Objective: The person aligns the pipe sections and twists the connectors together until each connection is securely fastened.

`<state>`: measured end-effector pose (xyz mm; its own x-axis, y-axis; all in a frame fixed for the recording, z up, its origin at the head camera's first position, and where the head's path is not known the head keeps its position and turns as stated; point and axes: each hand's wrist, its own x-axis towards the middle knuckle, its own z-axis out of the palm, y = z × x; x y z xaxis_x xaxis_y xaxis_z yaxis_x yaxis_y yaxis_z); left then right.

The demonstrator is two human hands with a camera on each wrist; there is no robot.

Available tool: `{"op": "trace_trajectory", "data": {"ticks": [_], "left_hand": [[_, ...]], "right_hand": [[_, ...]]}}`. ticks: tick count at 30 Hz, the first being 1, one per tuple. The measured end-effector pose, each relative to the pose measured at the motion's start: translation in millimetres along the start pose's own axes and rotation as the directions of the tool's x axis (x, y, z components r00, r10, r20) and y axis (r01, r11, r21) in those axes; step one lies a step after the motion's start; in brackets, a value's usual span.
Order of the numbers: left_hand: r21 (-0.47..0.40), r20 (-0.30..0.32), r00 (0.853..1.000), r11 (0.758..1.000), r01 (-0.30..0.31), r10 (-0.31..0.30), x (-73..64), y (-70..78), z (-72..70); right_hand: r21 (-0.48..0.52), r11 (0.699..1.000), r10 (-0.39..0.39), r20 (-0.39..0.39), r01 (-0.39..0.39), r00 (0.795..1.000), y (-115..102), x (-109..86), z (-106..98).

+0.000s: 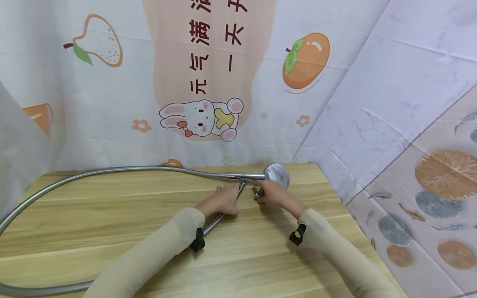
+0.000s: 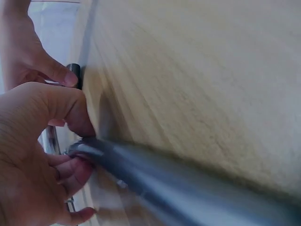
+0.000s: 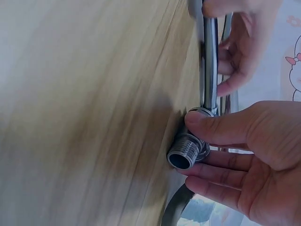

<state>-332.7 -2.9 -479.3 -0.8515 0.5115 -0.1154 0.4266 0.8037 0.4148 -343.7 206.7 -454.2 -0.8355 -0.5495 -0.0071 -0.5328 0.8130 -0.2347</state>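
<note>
My left hand (image 1: pixel 225 198) pinches a silver metal shower hose (image 1: pixel 213 224) close to one end, thumb and fingers around it in the left wrist view. My right hand (image 3: pixel 263 160) holds a small metal fitting (image 3: pixel 190 141) with a threaded open mouth, between thumb and fingers. A metal tube (image 3: pixel 210 66) runs from the left hand toward this fitting; whether the two join I cannot tell. Just beyond both hands lies a chrome handheld shower head (image 1: pixel 278 174). Its handle (image 1: pixel 244 176) points left, connected to the hose's other visible end.
The hose loops widely across the left side of the wood-grain table (image 1: pixel 93 219). A printed curtain (image 1: pixel 123 91) hangs behind the table's far edge, and a patterned cloth (image 1: pixel 395 174) stands along the right. Black wrist cameras (image 1: pixel 197 241) sit on both sleeves.
</note>
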Motion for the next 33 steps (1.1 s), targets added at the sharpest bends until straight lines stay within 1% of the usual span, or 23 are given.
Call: {"op": "trace_trajectory", "data": {"ticks": [2, 4, 6, 8, 10, 13, 15, 17, 19, 22, 26, 30, 32, 33], "left_hand": [[-0.001, 0.022, 1.0, 1.0, 0.018, -0.018, -2.7, 1.0, -0.7], [0.021, 0.048, 0.998, 0.999, 0.049, -0.05, -4.3, 3.3, -1.7], [0.035, 0.065, 0.994, 0.996, 0.088, -0.09, -4.8, 6.3, -1.1], [0.041, 0.064, 0.988, 0.989, 0.139, -0.141, -3.7, 9.9, 0.1], [0.044, 0.028, 0.982, 0.982, 0.185, -0.186, -1.2, 13.1, 2.6], [0.049, -0.072, 0.972, 0.973, 0.227, -0.223, 6.9, 16.5, 7.0], [0.069, -0.142, 0.965, 0.97, 0.231, -0.22, 12.1, 17.6, 9.5], [0.073, -0.184, 0.959, 0.97, 0.23, -0.214, 16.2, 18.1, 11.4], [0.07, -0.207, 0.955, 0.971, 0.23, -0.211, 17.5, 18.1, 12.2], [0.06, -0.221, 0.953, 0.972, 0.227, -0.209, 16.9, 15.9, 13.9], [0.021, -0.251, 0.949, 0.979, 0.204, -0.193, 11.7, 12.6, 14.0], [-0.094, -0.275, 0.944, 0.983, 0.161, -0.181, 3.4, 7.3, 11.3], [-0.174, -0.295, 0.938, 0.975, 0.136, -0.183, -0.5, 3.4, 9.6], [-0.223, -0.309, 0.932, 0.967, 0.122, -0.189, -1.7, 1.1, 8.9]], "right_hand": [[-0.008, 1.0, -0.002, 0.0, 0.002, 1.0, 0.9, 1.6, -0.6], [-0.012, 1.0, 0.004, 0.003, -0.004, 1.0, 1.8, 2.6, -1.2], [-0.011, 1.0, 0.007, 0.009, -0.007, 1.0, 2.9, 3.6, -1.3], [-0.012, 1.0, 0.001, 0.018, -0.001, 1.0, 4.3, 4.7, -1.0], [-0.012, 1.0, -0.011, 0.027, 0.011, 1.0, 6.0, 5.6, -0.8], [-0.02, 0.999, -0.04, 0.033, 0.041, 0.999, 8.9, 6.4, -0.7], [-0.017, 0.998, -0.06, 0.033, 0.06, 0.998, 10.8, 6.3, -1.1], [-0.009, 0.997, -0.074, 0.033, 0.075, 0.997, 12.3, 5.8, -1.3], [0.001, 0.996, -0.088, 0.036, 0.088, 0.995, 13.5, 6.1, -1.2], [0.009, 0.995, -0.104, 0.037, 0.104, 0.994, 14.6, 6.8, -0.9], [0.009, 0.993, -0.119, 0.022, 0.119, 0.993, 17.5, 8.1, 0.0], [0.008, 0.994, -0.112, 0.014, 0.111, 0.994, 19.4, 9.2, -0.8], [-0.003, 0.994, -0.106, 0.012, 0.106, 0.994, 19.3, 9.6, -1.2], [-0.006, 0.995, -0.101, 0.013, 0.101, 0.995, 19.1, 9.8, -1.3]]}}
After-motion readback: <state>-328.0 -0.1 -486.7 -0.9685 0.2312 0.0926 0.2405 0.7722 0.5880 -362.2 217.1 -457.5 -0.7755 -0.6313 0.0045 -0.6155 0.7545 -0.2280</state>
